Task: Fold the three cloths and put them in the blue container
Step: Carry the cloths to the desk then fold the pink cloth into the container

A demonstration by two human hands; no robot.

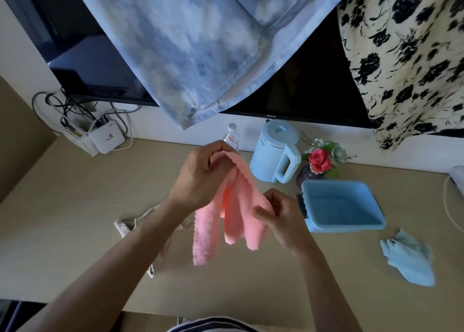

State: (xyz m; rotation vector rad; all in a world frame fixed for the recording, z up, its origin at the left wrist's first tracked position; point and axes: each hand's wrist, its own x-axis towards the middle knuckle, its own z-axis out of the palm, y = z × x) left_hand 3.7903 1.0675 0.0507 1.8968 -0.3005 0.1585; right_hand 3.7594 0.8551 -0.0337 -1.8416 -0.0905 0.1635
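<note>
A pink cloth [233, 221] hangs in loose folds above the middle of the table. My left hand [200, 176] grips its top end, and my right hand [278, 218] pinches an edge lower down on the right. Under my left forearm a beige cloth [125, 227] lies crumpled on the table, partly hidden. A light blue cloth [409, 261] lies bunched at the right. The blue container [344, 225] stands empty to the right of my hands.
At the back stand a light blue kettle [275, 150], a clear bottle [232, 137] and a vase with a red flower [319, 162]. A white router [106, 138] with cables sits back left. Hanging fabrics cover a dark screen [313, 93] above.
</note>
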